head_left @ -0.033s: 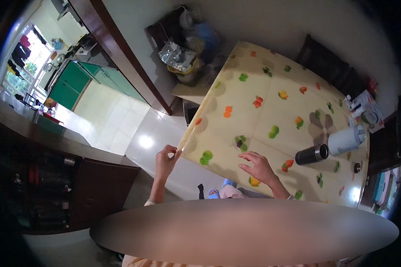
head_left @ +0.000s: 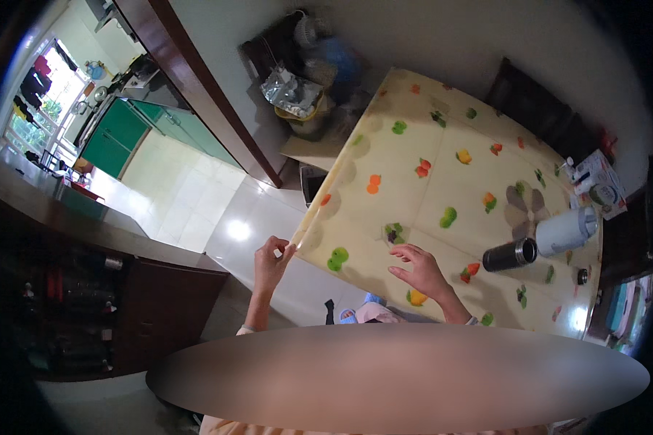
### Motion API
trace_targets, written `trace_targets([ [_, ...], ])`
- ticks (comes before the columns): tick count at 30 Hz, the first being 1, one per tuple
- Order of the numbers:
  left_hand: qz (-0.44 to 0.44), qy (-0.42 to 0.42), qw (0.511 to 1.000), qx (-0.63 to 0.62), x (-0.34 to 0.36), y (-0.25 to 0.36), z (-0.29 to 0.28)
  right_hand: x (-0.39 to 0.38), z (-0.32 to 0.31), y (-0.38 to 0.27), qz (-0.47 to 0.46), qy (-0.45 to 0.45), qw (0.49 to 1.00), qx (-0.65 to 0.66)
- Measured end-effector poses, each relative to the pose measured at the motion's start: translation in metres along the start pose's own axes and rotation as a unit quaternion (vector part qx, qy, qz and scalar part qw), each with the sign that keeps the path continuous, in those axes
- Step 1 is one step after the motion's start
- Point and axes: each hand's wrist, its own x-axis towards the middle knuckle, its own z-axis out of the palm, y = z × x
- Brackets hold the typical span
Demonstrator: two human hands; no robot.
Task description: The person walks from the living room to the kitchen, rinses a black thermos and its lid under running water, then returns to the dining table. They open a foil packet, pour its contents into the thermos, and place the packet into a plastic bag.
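Note:
A table with a pale yellow fruit-patterned cloth [head_left: 413, 196] stretches away to the right. At its near left corner, my left hand [head_left: 272, 257] pinches the edge of the cloth between thumb and fingers. My right hand [head_left: 417, 272] is open, fingers apart and slightly bent, just over the cloth near the front edge; whether it touches is unclear. To its right a black tumbler [head_left: 508, 255] lies on its side beside a pale grey kettle or jug [head_left: 564, 232]. A small dark lid [head_left: 582, 276] is near the table's right edge, and a white box [head_left: 602, 190] sits behind.
A dark chair [head_left: 530, 109] backs onto the wall. Bags and a yellow container [head_left: 312, 109] are piled beyond the table. At left are a dark cabinet [head_left: 152, 312], a tiled floor [head_left: 254, 217] and a doorway into a kitchen with green cupboards [head_left: 112, 138]. Slippered feet [head_left: 348, 316] show below.

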Motion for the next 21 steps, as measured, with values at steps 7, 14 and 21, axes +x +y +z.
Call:
trace_targets([
  [7, -0.015, 0.058, 0.998, -0.029, 0.068, -0.024, -0.004, 0.083, 0.018, 0.01, 0.08, 0.047, 0.993, 0.067],
  [14, -0.055, -0.074, 0.996, -0.012, 0.23, -0.09, -0.006, 0.17, 0.068, 0.008, -0.033, 0.001, 0.983, 0.182],
  [21, 0.018, -0.023, 0.998, 0.046, 0.477, -0.193, 0.016, 0.221, 0.118, 0.012, 0.152, -0.047, 0.971, 0.181],
])
